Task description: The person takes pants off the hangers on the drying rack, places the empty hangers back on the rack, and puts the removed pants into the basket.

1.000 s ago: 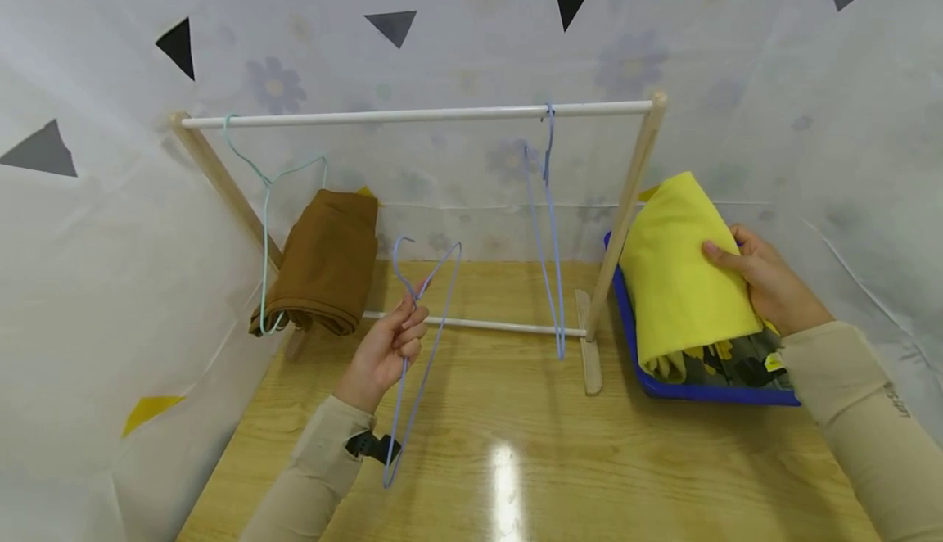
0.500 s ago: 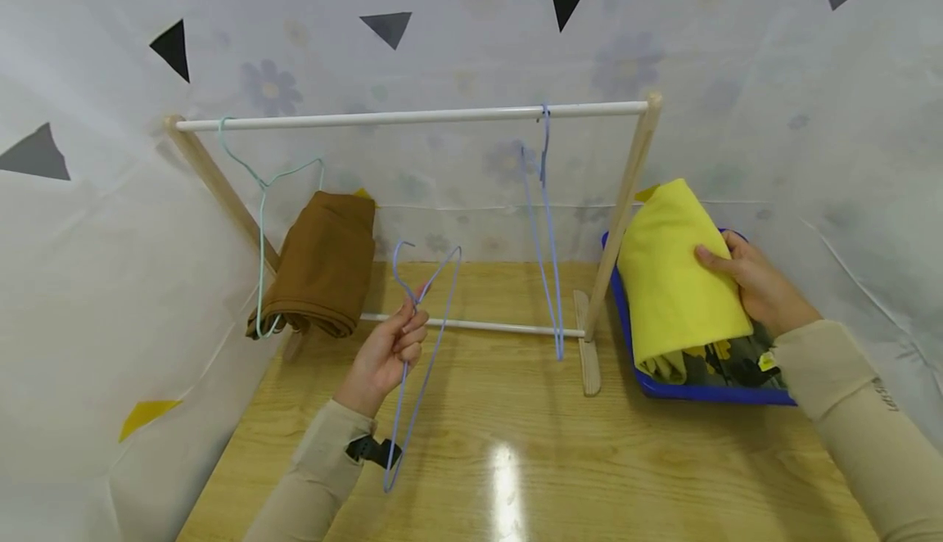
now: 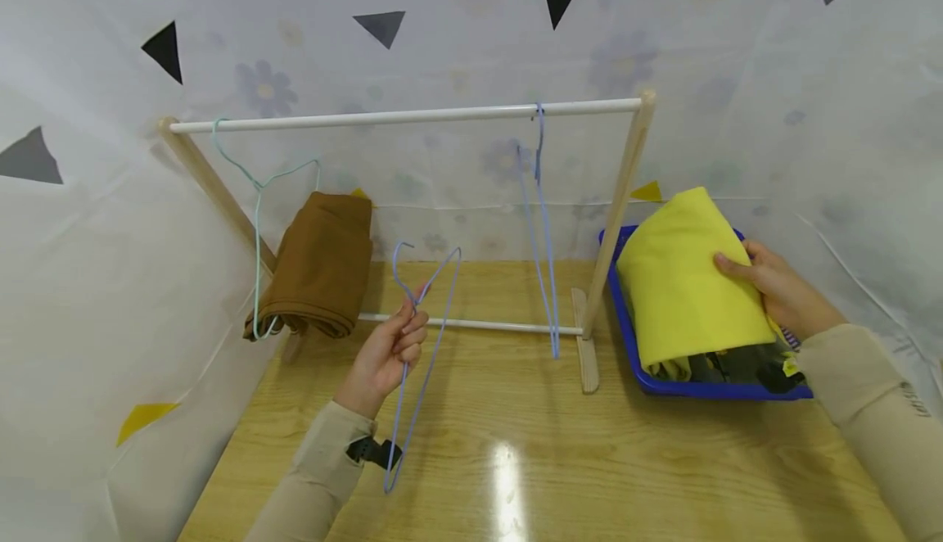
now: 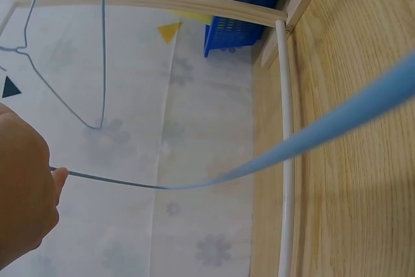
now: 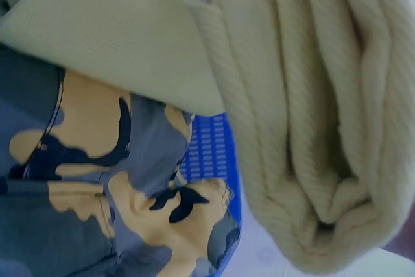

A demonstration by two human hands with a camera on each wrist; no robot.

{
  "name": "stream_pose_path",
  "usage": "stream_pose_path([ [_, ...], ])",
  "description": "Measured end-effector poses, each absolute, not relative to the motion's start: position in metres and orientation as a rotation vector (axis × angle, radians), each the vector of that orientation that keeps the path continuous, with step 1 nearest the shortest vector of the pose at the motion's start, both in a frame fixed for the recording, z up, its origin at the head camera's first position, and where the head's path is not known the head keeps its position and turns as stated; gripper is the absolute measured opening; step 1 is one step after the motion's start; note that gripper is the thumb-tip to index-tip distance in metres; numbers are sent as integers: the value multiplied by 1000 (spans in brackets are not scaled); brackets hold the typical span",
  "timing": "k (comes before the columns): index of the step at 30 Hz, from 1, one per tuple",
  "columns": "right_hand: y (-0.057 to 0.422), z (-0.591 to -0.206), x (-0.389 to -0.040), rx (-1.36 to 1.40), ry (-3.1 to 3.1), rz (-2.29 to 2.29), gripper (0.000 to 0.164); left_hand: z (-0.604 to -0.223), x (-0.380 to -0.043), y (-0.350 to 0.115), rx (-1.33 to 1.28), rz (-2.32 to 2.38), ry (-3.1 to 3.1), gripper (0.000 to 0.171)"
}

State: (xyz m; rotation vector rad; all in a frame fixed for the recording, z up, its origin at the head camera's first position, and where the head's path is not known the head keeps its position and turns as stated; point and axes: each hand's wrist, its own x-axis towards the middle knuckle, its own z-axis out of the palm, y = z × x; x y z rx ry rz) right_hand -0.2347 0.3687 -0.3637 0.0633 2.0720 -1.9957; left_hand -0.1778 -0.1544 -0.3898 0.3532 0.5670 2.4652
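My left hand (image 3: 383, 358) pinches a lavender wire hanger (image 3: 429, 362) just below its hook and holds it up over the table. In the left wrist view the hanger's blurred wire (image 4: 259, 160) runs across in front of the camera. My right hand (image 3: 788, 284) grips a folded yellow garment (image 3: 700, 288), thumb on its front face. That garment is over a blue basket (image 3: 707, 390), where a camouflage garment (image 5: 175, 225) lies beneath it. In the right wrist view the yellow garment (image 5: 266, 141) looks pale, its stacked folds close to the camera. Its exact kind cannot be told.
A rack with a white rail (image 3: 405, 117) and wooden legs (image 3: 617, 223) stands at the back. From the rail hang a mint hanger with brown trousers-like cloth (image 3: 324, 264) and a bare lavender hanger (image 3: 547, 255). A patterned sheet (image 3: 457, 34) lines the walls.
My right hand has shifted a little to the right with the yellow garment, showing more of the basket's left rim. My left hand and its hanger have stayed nearly still. The head view has shifted slightly.
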Motion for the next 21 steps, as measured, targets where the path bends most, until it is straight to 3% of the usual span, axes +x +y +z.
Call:
stream_pose_path([
  [7, 383, -367, -232, 105, 2149, -1918, 28, -391, -178, -152, 318, 2472, 578, 40],
  [13, 397, -371, -234, 146, 2296, -1767, 28, -391, -179, -152, 325, 2460, 575, 52],
  [21, 414, -374, -230, 197, 2377, -1663, 30, -392, -179, -153, 329, 2454, 586, 53],
])
